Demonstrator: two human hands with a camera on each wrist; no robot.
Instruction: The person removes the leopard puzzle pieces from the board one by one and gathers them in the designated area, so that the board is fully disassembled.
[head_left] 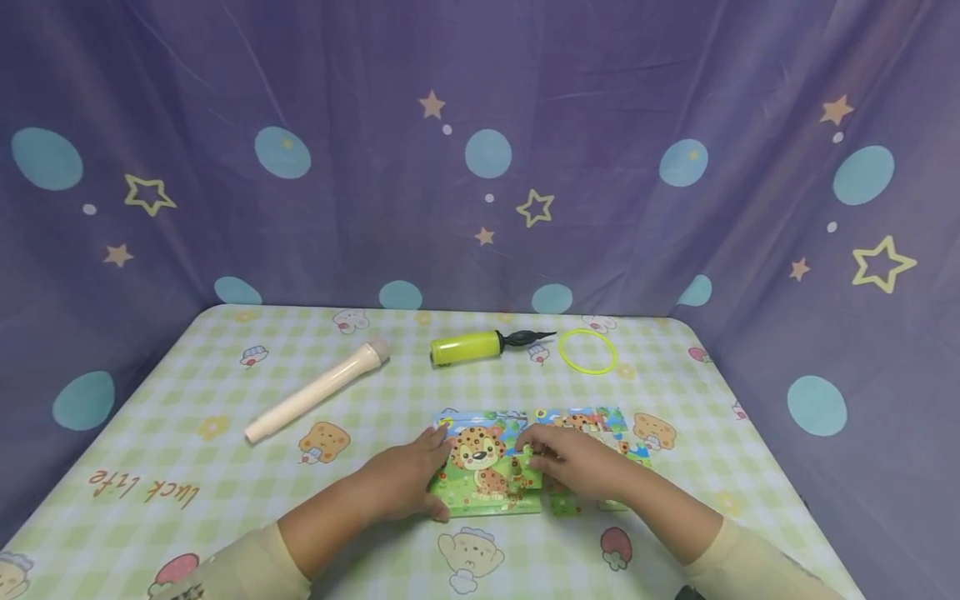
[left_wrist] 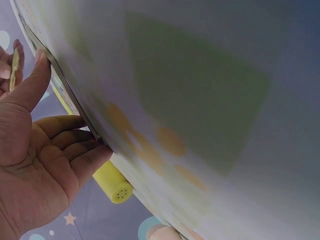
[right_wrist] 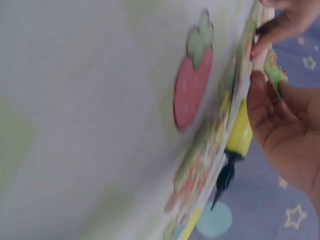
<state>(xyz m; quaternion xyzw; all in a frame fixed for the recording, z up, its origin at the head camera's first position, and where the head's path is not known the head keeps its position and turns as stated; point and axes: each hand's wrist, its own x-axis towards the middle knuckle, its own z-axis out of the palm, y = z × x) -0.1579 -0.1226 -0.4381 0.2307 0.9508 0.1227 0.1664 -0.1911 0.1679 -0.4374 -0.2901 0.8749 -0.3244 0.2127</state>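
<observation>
Puzzle board near table front edge, centre. Left hand flat, steadying board's left edge. Right hand pinching puzzle piece over board's right side. Pump, ring far behind.

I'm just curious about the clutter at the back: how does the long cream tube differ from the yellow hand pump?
The long cream tube is pale, longer and lies diagonally; the yellow hand pump is bright, stubbier, lies nearly level and ends in a black nozzle. Both lie flat, untouched.

Overhead head view; close wrist views
</observation>
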